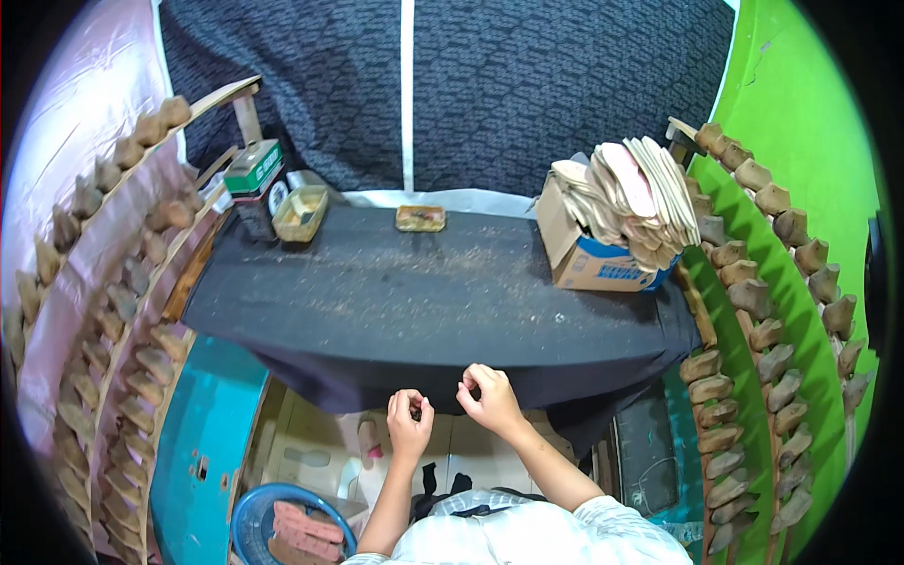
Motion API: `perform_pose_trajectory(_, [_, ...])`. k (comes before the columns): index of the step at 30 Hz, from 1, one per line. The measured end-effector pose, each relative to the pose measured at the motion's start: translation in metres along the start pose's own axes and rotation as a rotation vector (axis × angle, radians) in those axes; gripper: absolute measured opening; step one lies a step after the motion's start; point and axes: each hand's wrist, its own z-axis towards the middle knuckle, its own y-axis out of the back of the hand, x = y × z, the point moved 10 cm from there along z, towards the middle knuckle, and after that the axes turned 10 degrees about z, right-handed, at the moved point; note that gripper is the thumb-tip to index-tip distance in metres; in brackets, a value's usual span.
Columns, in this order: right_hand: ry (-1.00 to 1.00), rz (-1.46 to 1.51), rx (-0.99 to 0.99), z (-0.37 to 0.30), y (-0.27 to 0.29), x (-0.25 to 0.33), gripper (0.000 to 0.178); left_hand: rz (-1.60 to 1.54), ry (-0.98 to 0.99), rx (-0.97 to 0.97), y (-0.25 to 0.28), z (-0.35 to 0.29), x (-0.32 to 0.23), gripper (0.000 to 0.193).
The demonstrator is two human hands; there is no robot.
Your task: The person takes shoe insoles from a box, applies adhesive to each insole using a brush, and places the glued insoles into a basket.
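Both of my hands are held in front of my body, near the front edge of a table covered with a dark cloth (414, 320). My left hand (409, 428) has its fingers curled in toward the thumb. A little higher and to the right, my right hand (492, 400) is also closed, thumb and fingers bent round. The hands are apart from each other. Anything they hold is hidden or too small to make out. Pale crumbs and scraps lie scattered on the cloth.
A cardboard box (603, 268) stuffed with sole-shaped pieces (631, 193) stands back right. Back left are a green-topped tin (254, 169) and a basket (301, 215); a small tray (420, 218) sits mid-back. Racks of wooden shoe lasts (750, 298) flank me. Below left, a blue basin (247, 527) holds pink pieces.
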Motion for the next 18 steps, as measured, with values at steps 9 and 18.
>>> perform_pose_trajectory(9, [-0.047,-0.131,-0.258,0.051,0.104,-0.055,0.014,-0.058,-0.089,0.142,-0.09,0.067,-0.04,0.01])
perform_pose_trajectory(18, [0.077,-0.404,-0.474,0.12,0.197,-0.049,0.016,-0.146,-0.291,0.314,-0.18,0.152,-0.081,0.01])
